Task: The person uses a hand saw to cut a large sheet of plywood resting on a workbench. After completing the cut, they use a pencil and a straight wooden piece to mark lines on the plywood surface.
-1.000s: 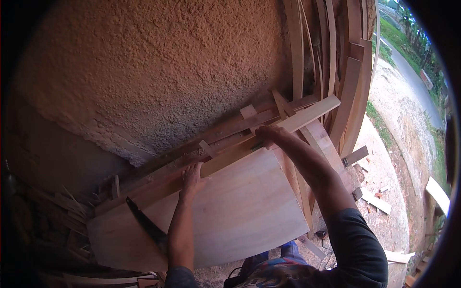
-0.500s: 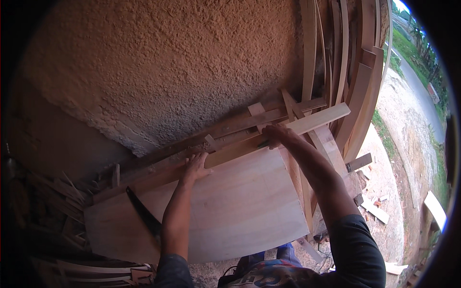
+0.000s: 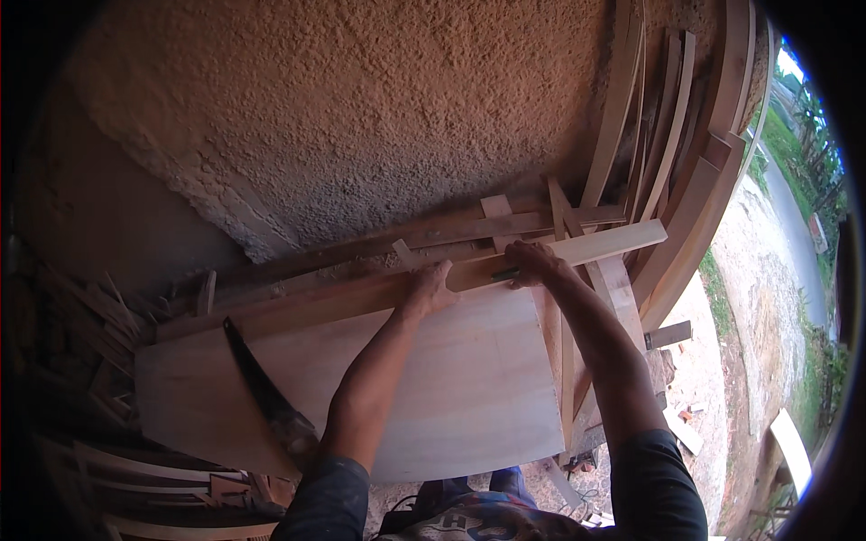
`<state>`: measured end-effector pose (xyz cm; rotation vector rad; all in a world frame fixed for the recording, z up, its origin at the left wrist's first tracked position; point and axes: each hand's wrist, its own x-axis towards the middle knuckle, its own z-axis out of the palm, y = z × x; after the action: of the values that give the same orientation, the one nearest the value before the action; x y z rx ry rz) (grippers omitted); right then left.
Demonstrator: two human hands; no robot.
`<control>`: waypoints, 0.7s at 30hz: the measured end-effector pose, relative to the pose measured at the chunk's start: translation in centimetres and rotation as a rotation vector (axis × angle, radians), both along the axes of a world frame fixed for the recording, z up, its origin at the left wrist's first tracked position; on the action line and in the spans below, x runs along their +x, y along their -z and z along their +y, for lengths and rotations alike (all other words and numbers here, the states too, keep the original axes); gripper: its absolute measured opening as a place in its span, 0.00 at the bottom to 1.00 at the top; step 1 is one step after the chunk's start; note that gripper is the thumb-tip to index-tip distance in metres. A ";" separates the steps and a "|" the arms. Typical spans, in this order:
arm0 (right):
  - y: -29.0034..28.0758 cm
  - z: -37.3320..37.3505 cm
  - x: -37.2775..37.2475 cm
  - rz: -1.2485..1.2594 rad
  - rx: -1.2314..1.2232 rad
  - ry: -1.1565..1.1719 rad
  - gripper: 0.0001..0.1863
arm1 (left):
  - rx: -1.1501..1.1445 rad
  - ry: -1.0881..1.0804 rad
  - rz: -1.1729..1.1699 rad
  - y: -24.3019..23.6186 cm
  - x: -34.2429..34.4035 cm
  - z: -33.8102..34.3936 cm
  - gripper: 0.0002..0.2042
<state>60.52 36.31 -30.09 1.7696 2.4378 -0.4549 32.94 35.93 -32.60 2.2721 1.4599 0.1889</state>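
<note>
1. The left hand (image 3: 430,287) is pressed flat, fingers spread, on the long batten (image 3: 379,293).
2. A green pencil (image 3: 505,273) is pinched in the right hand (image 3: 532,264), at the batten's edge.
3. The batten lies along the far edge of the pale board (image 3: 433,379); a handsaw (image 3: 257,383) rests on the board's left.

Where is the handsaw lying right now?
The handsaw lies on the left part of the wide pale board, left of the person's left forearm, its handle toward the board's near edge.
</note>
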 end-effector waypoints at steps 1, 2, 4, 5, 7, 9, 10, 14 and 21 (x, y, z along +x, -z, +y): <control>0.3 0.2 0.3 0.008 0.015 -0.004 0.37 | 0.018 -0.004 -0.034 0.4 0.0 0.1 0.36; 0.6 0.3 0.6 0.006 0.016 -0.016 0.37 | 0.007 0.009 -0.041 0.1 0.2 0.1 0.37; 1.1 0.5 1.2 0.001 0.018 -0.039 0.37 | -0.014 0.036 -0.055 -0.3 0.7 0.2 0.38; 0.9 1.0 0.9 -0.020 0.020 -0.065 0.37 | 0.006 0.032 -0.057 0.1 0.4 0.6 0.39; 0.5 1.5 0.3 -0.066 0.021 -0.110 0.37 | 0.041 0.030 -0.062 1.8 -0.4 1.3 0.41; 0.2 1.6 0.0 -0.105 0.003 -0.108 0.37 | 0.001 0.016 -0.064 2.1 -0.2 1.6 0.41; 0.0 1.6 -0.1 -0.124 -0.006 -0.107 0.37 | -0.018 0.008 -0.065 2.2 -0.2 1.8 0.41; 0.4 1.3 0.2 -0.097 0.014 -0.067 0.37 | -0.152 0.009 -0.065 1.6 0.6 2.1 0.44; -0.3 1.0 -0.3 -0.054 -0.027 0.005 0.35 | -0.250 -0.022 -0.106 2.1 3.7 3.1 0.50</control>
<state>60.18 37.29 -29.83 1.7546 2.3800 -0.4328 36.62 38.98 -34.66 2.0170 1.3721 0.1236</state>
